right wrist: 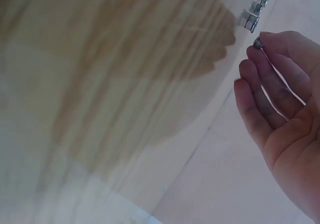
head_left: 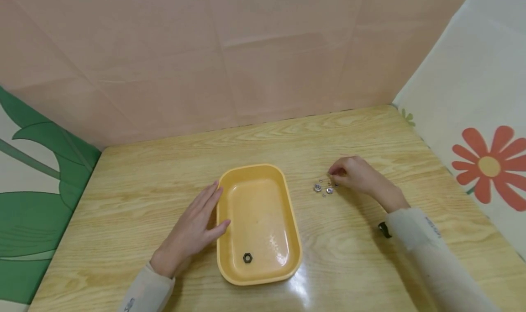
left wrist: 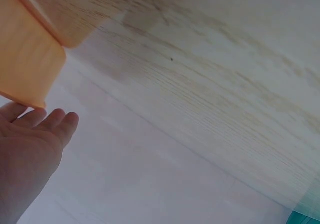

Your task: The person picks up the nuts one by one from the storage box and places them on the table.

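My left hand [head_left: 191, 225] rests at the left rim of a yellow plastic tray [head_left: 293, 220], fingers nearly straight and thumb reaching over the edge. In the left wrist view the fingertips touch the tray's rim [left wrist: 30, 102]. One dark hex nut [head_left: 247, 258] lies inside the tray near its front end. To the right of the tray, my right hand [head_left: 359, 177] pinches a small metal nut [right wrist: 258, 42] between thumb and index finger. Just beside those fingertips lie several loose nuts, among them a larger silver nut [head_left: 317, 188] and another silver nut [head_left: 329, 190].
The wood-grain table [head_left: 349, 266] runs back to a plain pinkish wall sheet [head_left: 230, 65]. A sheet with a red flower [head_left: 489, 166] stands on the right, and green leaf print [head_left: 33, 220] on the left. A dark object [head_left: 384, 230] shows at the right cuff.
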Demonstrator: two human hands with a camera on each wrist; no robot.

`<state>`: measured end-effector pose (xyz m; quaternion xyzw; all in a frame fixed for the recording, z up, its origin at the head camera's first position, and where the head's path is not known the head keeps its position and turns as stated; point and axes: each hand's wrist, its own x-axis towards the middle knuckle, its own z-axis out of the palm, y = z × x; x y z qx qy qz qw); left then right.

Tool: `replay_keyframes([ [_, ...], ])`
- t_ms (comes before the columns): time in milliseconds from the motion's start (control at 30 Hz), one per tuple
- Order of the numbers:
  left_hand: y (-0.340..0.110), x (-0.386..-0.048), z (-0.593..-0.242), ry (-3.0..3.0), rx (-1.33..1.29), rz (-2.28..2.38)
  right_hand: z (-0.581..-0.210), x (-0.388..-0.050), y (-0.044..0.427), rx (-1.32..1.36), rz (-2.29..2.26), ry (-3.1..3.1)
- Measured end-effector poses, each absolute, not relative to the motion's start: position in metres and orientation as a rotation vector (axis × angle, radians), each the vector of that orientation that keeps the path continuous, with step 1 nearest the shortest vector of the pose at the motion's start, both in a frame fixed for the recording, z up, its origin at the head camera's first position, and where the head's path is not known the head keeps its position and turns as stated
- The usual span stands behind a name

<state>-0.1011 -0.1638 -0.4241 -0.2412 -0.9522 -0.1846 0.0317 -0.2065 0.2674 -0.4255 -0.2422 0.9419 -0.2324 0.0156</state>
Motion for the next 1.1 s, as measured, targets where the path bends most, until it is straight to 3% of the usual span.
replay_keyframes([
  [1100, -0.1646, -0.1007, -0.4233, -2.934, -0.741, -0.595, -0.4247, -0.2072, 0.2636, -0.862, -0.707, 2.96],
])
